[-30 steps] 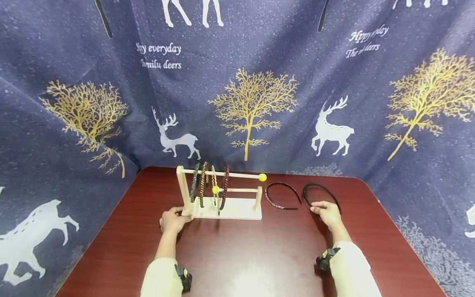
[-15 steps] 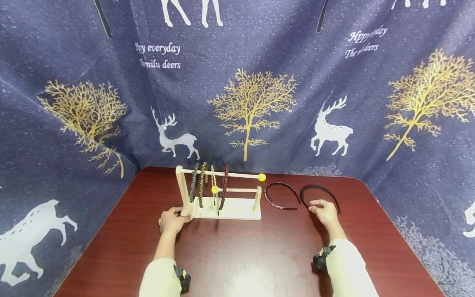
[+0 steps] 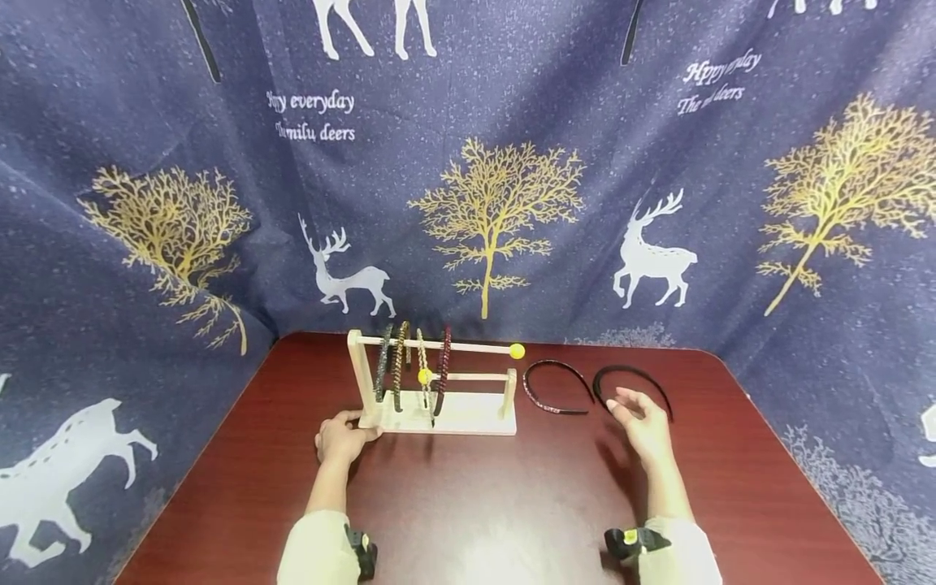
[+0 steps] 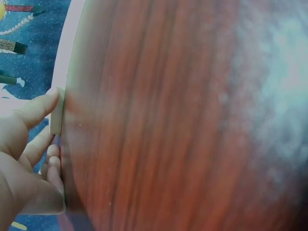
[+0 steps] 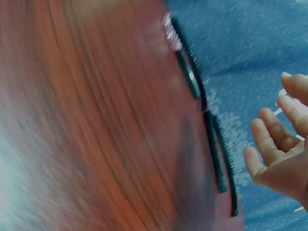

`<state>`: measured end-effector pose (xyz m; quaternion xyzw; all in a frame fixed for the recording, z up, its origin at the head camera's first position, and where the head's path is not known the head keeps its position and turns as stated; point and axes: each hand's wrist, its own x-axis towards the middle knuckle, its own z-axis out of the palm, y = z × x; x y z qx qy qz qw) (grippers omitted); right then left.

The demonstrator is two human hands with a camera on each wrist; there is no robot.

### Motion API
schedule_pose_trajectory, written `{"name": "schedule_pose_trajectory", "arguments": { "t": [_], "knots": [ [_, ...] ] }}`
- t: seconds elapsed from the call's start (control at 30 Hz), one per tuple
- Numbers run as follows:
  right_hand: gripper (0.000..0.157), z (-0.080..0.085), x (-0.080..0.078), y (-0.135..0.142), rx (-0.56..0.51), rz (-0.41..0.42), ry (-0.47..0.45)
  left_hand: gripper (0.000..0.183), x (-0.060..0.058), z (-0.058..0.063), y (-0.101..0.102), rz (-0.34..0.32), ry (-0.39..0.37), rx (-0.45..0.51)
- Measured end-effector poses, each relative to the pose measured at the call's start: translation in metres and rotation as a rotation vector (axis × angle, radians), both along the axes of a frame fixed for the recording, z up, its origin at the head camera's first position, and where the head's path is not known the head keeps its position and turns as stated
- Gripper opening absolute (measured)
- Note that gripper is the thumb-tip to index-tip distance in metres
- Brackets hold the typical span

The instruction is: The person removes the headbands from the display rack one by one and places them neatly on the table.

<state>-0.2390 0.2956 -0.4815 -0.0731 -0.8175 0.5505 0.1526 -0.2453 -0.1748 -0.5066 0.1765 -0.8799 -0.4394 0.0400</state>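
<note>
My left hand (image 3: pixel 342 439) grips the left end of a pale wooden headband rack (image 3: pixel 475 416), its thumb and fingers on the base's corner in the left wrist view. On the rack's upper bar hang a dark grey headband (image 3: pixel 383 366), a gold-brown one (image 3: pixel 398 370), a cream braided one (image 3: pixel 422 356) and a dark red one (image 3: pixel 444 370). My right hand (image 3: pixel 647 426) hovers by a plain black headband (image 3: pixel 643 374) lying on the table. In the right wrist view its loosely bent fingers hold nothing, apart from the headband.
A black headband with pink decoration (image 3: pixel 539 402) lies between the rack and the plain black one. Yellow balls cap the rack's upper bar (image 3: pixel 483 347) and its lower bar. A dark blue patterned cloth (image 3: pixel 468 244) hangs behind the red-brown table (image 3: pixel 468 487).
My right hand, earlier holding the plain black headband, shifted it slightly left and has let it go, lifting off with spread fingers. The left hand has stayed on the rack.
</note>
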Motion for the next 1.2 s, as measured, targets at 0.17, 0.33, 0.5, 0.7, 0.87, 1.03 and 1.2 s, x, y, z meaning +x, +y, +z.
{"name": "schedule_pose_trajectory", "arguments": {
  "t": [0.17, 0.33, 0.5, 0.7, 0.87, 1.03, 1.2],
  "knots": [
    [0.045, 0.012, 0.01, -0.015, -0.079, 0.055, -0.008, 0.058, -0.003, 0.001, -0.002, -0.003, -0.001, 0.012],
    [0.047, 0.02, 0.02, -0.032, -0.159, 0.072, 0.0, 0.058, -0.005, 0.001, -0.001, -0.008, -0.003, 0.024],
    [0.044, 0.014, 0.029, -0.046, -0.227, 0.075, 0.053, 0.058, -0.007, 0.001, 0.002, -0.018, 0.006, 0.015],
    [0.042, 0.014, 0.034, -0.066, -0.324, 0.139, 0.103, 0.057, -0.007, 0.003, 0.002, -0.008, 0.002, 0.002],
    [0.041, 0.014, 0.035, -0.088, -0.387, 0.205, 0.141, 0.056, -0.007, 0.005, 0.001, -0.01, 0.011, -0.004],
    [0.041, 0.01, 0.036, -0.105, -0.426, 0.252, 0.164, 0.057, -0.003, 0.003, -0.001, -0.002, -0.002, 0.014],
    [0.041, 0.008, 0.037, -0.118, -0.434, 0.293, 0.168, 0.058, 0.0, 0.001, -0.001, -0.006, -0.003, 0.024]
  ]
}}
